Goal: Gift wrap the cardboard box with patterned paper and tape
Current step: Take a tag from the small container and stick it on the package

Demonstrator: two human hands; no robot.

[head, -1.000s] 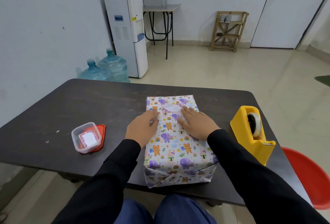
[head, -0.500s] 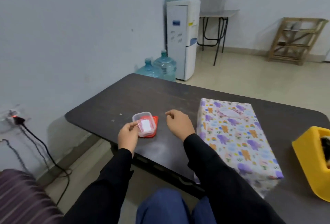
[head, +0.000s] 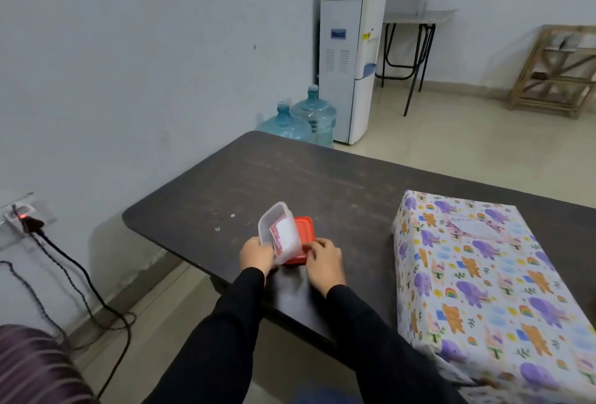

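The box wrapped in animal-patterned paper (head: 483, 278) lies on the dark table (head: 322, 184) at the right, with a pale label near its far end. Left of it, my left hand (head: 256, 254) grips a small clear plastic container (head: 280, 232) and tilts it up on its edge; something red and white shows inside. Under it lies a red lid (head: 303, 232). My right hand (head: 324, 258) pinches the near edge of the red lid. Neither hand touches the wrapped box. The tape dispenser is out of view.
A water dispenser (head: 350, 62) and two water bottles (head: 300, 120) stand beyond the table's far left corner. A power socket with cables (head: 25, 218) is on the left wall. A wooden rack (head: 558, 71) and a small desk (head: 416, 16) stand at the back.
Both hands left the wrapped box and moved left. My left hand took the clear container and tilted it up; my right hand came onto the red lid. The view swung left.
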